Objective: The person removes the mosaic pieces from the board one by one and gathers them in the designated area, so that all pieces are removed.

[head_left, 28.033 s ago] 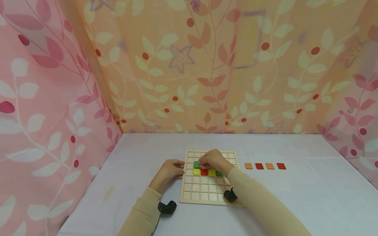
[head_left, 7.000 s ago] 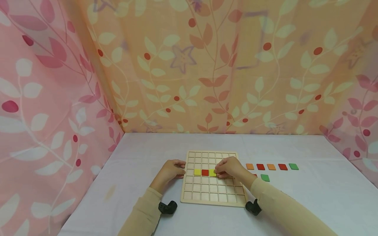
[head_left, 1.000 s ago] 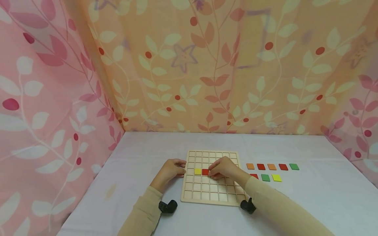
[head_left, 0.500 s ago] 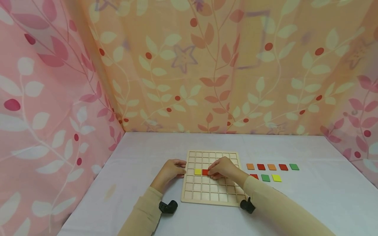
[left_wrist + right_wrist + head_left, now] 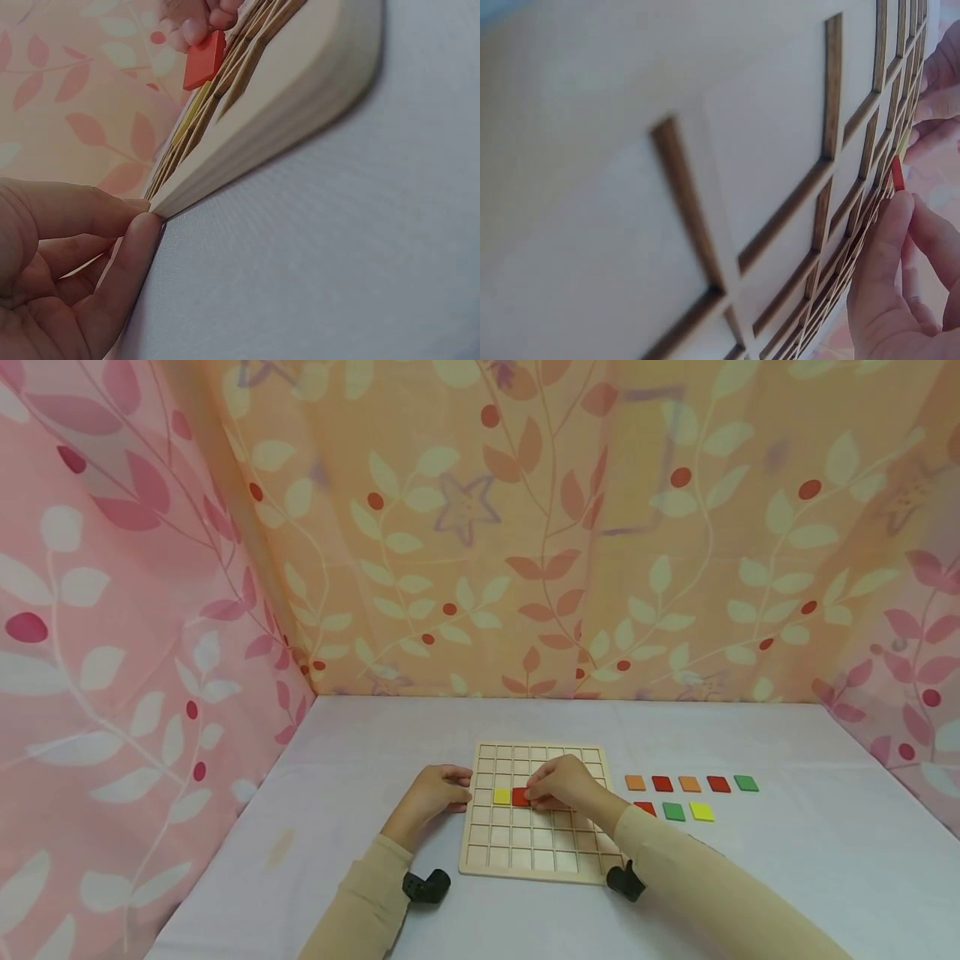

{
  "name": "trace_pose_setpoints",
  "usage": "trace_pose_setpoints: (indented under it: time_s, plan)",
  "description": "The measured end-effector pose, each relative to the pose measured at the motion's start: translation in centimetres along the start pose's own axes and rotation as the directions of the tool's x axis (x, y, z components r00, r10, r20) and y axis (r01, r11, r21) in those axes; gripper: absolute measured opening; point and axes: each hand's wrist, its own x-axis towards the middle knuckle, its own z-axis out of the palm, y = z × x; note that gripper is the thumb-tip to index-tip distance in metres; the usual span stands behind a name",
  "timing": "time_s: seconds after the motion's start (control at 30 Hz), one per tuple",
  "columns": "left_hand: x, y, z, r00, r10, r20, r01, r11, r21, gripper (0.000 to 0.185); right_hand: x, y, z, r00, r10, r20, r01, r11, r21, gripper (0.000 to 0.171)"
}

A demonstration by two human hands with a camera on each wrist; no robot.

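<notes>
My right hand [image 5: 567, 783] pinches a red square tile [image 5: 519, 797] between thumb and fingertips over the wooden grid board [image 5: 517, 860]. In the left wrist view the red tile [image 5: 202, 64] stands tilted, raised above the grid bars. Just left of it, a yellow tile [image 5: 502, 797] lies in a cell of the board. My left hand [image 5: 435, 793] holds the board's left edge, with thumb and forefinger meeting at the rim in the left wrist view. The right wrist view shows the right thumb [image 5: 892, 225] against the red tile's end.
Right of the board, a row of tiles runs from an orange tile [image 5: 634, 783] to a green tile [image 5: 746, 783]. Below it lie a partly covered red tile [image 5: 645, 809], another green tile [image 5: 673, 812] and a yellow tile [image 5: 702, 812]. Patterned curtains [image 5: 465, 568] enclose the white table.
Seven seconds ago a second yellow tile was on the board; now it lies at the right. Within the last second, the right hand has gripped the red tile and tipped it up.
</notes>
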Motion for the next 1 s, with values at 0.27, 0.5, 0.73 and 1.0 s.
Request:
trace_pose_setpoints:
  time_s: [0.27,0.5,0.73,1.0]
  plan:
    - [0.1,0.1,0.1,1.0,0.009,0.003,-0.009,1.0,-0.005,0.043,-0.3,-0.1,0.1,1.0,-0.023,0.01,0.022,0.999,0.03,0.013]
    - [0.1,0.0,0.3,1.0,0.004,-0.007,-0.004,1.0,0.01,0.041,-0.9,0.5,-1.8,0.999,-0.042,-0.018,0.043,0.999,0.025,0.013]
    - [0.1,-0.3,0.1,1.0,0.006,0.002,-0.006,1.0,-0.01,0.04,-1.8,1.8,-5.5,0.999,-0.015,-0.04,0.014,1.0,-0.016,0.019]
    - [-0.1,-0.2,0.1,1.0,0.018,0.01,-0.018,1.0,-0.022,0.041,-3.0,2.9,-8.8,0.999,0.017,-0.049,-0.021,0.996,-0.089,0.02]
